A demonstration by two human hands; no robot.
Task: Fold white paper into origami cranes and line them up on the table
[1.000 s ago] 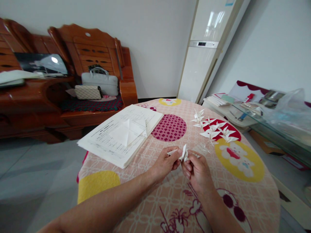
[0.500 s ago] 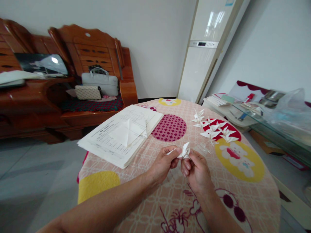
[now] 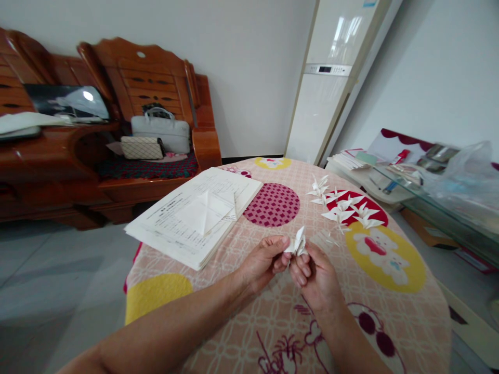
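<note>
Between my two hands, just above the tablecloth, is a folded white paper crane (image 3: 298,243) with one point sticking up. My left hand (image 3: 268,254) pinches its left side between thumb and fingers. The fingers of my right hand (image 3: 315,267) are closed on its right side, curled beneath it. Several finished paper cranes (image 3: 343,206) stand in a cluster on the far right of the table. Small white paper scraps (image 3: 330,239) lie beyond my right hand. Left of my hands, a folded sheet of white paper (image 3: 206,212) rests on a stack of printed papers (image 3: 167,228).
A patterned cloth covers the round table (image 3: 234,322). To the right stands a glass-topped side table (image 3: 432,208) with papers, metal bowls and a plastic bag. Behind are a wooden bench (image 3: 148,78) with bags on it and a tall air conditioner (image 3: 317,98).
My left fingers have shifted slightly on the crane's left side, and the long strip that stuck out past my left thumb no longer shows. My right hand has barely moved.
</note>
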